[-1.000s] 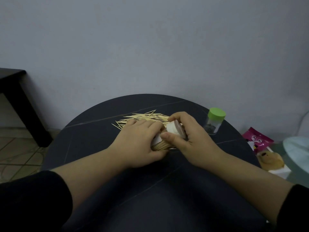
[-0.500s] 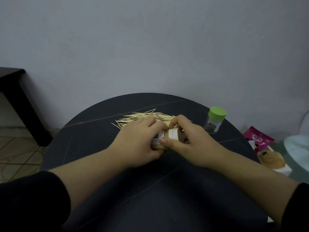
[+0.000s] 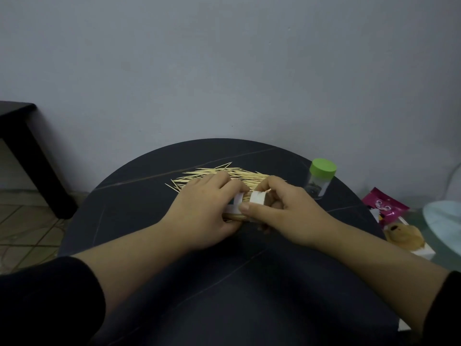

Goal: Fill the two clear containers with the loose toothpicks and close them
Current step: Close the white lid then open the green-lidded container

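On the round dark table (image 3: 154, 245) my left hand (image 3: 202, 208) grips a clear container (image 3: 237, 208) lying on its side, packed with toothpicks and wearing a white label. My right hand (image 3: 284, 211) holds a white lid (image 3: 258, 198) pressed against the container's mouth. Behind both hands lies a heap of loose toothpicks (image 3: 212, 174). A second clear container (image 3: 319, 182) with a green lid stands upright at the table's right rim, apart from my hands; it looks nearly empty.
A pink packet (image 3: 385, 204), a small plush toy (image 3: 404, 236) and a pale blue round object (image 3: 444, 221) lie to the right, off the table. A dark side table (image 3: 22, 136) stands at the left against the grey wall.
My right hand has brought the white lid from a raised, tilted pose down against the container's mouth. My left hand stays closed around the container.
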